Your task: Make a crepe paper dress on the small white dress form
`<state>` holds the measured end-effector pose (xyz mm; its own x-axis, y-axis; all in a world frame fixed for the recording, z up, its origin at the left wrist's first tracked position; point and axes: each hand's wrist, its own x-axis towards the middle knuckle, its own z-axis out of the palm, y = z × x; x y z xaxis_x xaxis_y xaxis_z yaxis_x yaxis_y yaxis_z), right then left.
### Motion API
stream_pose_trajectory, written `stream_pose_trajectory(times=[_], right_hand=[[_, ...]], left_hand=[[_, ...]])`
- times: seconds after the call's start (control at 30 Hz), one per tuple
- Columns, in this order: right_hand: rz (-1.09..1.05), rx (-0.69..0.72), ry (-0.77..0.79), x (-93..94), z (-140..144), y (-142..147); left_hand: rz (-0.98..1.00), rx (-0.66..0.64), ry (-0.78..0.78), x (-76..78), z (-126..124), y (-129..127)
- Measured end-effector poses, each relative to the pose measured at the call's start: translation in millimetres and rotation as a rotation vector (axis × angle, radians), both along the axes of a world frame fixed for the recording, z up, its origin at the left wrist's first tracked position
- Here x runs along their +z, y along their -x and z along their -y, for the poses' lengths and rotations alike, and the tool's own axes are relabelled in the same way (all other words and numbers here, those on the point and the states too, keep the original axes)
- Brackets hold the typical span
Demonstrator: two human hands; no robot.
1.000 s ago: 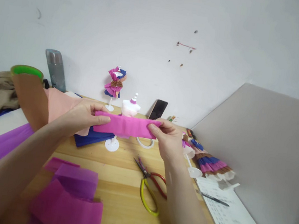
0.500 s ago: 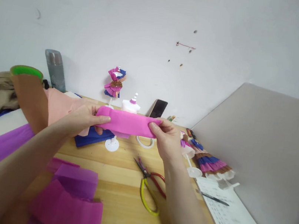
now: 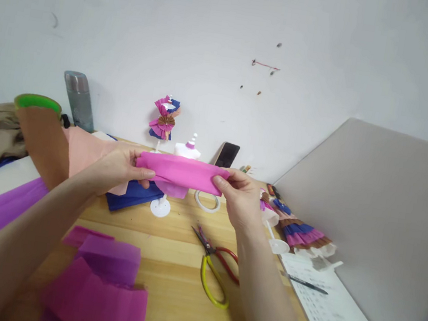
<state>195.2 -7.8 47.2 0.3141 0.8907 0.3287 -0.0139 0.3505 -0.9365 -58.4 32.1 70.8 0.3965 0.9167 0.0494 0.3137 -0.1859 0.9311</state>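
A strip of bright pink crepe paper (image 3: 184, 172) is stretched level between my two hands. My left hand (image 3: 120, 169) pinches its left end, thumb in front. At the other end my right hand (image 3: 239, 194) is closed on it, thumb pressed on the front. Behind the strip stands a small white dress form (image 3: 188, 150) with a purple neck band, its middle covered by the strip; its round base shows below. Purple paper (image 3: 171, 189) shows just under the strip. Purple and magenta paper pieces (image 3: 103, 294) lie on the table below my left hand.
Scissors (image 3: 209, 259) with red and yellow handles lie near my right forearm, with a tape roll (image 3: 207, 201) behind. A phone (image 3: 227, 155) leans on the wall. Another dressed form (image 3: 164, 118), a bottle (image 3: 79, 100), paper dresses (image 3: 300, 230) and a pen (image 3: 308, 285) surround the workspace.
The pink strip has dipped slightly and its lower edge has tilted back, with a crease near the left end. Both hands keep their hold; the things on the table stay put.
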Motion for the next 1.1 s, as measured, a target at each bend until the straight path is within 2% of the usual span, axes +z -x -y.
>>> stream_pose_trajectory(times=[0.1, 0.27, 0.43, 0.63, 0.87, 1.1], right_hand=[[-0.01, 0.005, -0.002, 0.1, 0.2, 0.7], [0.016, -0.004, -0.029, -1.4, -0.1, -1.5], [0.044, 0.032, -0.07, -1.8, 1.3, -0.4], [0.08, 0.01, -0.087, -5.0, 0.2, 1.0], [0.063, -0.007, -0.07, -5.8, -1.0, 1.1], [0.062, 0.003, -0.082, -6.7, -2.2, -2.5]], left_hand=[[-0.026, 0.002, 0.019, -1.9, -1.5, 0.6], [0.081, 0.046, 0.059, -5.3, -4.2, -0.9], [0.218, -0.075, 0.047, -7.2, -0.5, -3.3], [0.232, 0.04, -0.058, -7.7, 1.9, -8.4], [0.184, -0.022, 0.07, -6.5, 1.5, -5.1], [0.177, -0.023, 0.049, -11.6, -3.1, -2.5]])
